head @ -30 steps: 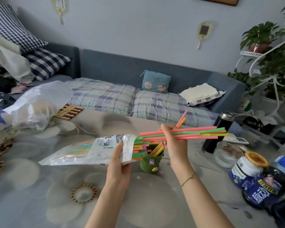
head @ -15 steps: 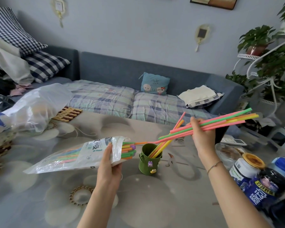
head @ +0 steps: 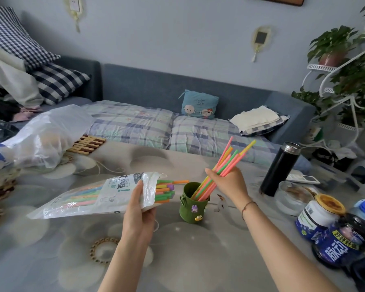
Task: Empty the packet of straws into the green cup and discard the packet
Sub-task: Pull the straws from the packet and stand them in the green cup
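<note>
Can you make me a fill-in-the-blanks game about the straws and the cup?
The right hand holds a bunch of straws standing in the ____ cup.
The left hand grips the packet, and more ____ poke out of its open end.
The tall flask right of the cup is ____.
Missing words: green, straws, black.

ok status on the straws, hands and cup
Left hand grips the packet, straws poking from its mouth. Right hand grips a bunch of straws, lower ends in the green cup. Black flask stands clear to the right.
</note>
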